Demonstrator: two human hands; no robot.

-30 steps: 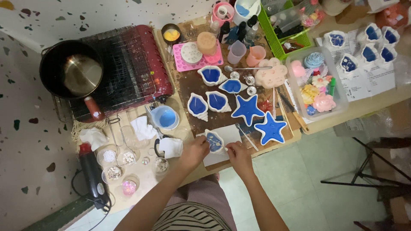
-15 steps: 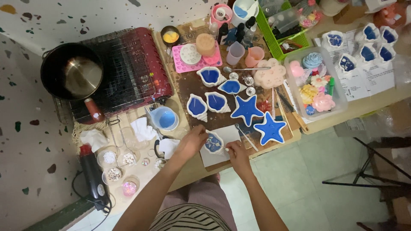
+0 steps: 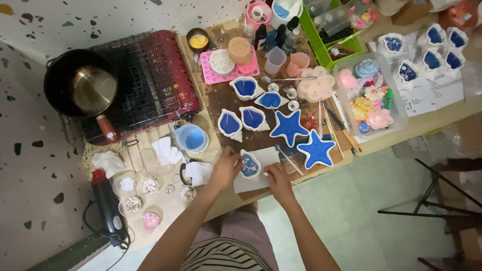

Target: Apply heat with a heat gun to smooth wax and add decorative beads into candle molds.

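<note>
A long, crowded surface (image 3: 221,200) runs along the terrazzo wall. At its far left a red portable stove (image 3: 145,80) under a wire rack carries a black saucepan (image 3: 80,88), kept well apart from the small work, likely so heat stays off the moulds. A clear plastic tub (image 3: 396,118) of pastel flower and shell castings and a green basket (image 3: 326,50) of bottles stand to the right, within reach but off the working patch. On the brown board (image 3: 221,100) at the middle lie two blue-filled star moulds (image 3: 290,128) and several blue-filled shell moulds (image 3: 231,124), all flat, which would keep the fill level. A blue pouring cup (image 3: 193,138) stands just beside them. Small glass dishes (image 3: 133,203) of beads and shells cluster near a black heat gun (image 3: 108,206) at the near left edge.

Nearest the person, a white shell mould (image 3: 249,165) filled with blue rests on a white sheet of paper (image 3: 263,158), probably there to catch drips. The left hand (image 3: 225,168) touches its left rim, fingers curled against it as if steadying it. The right hand (image 3: 277,175) has its fingers pinched narrowly on a thin stick (image 3: 257,170) whose tip reaches over the blue fill.
</note>
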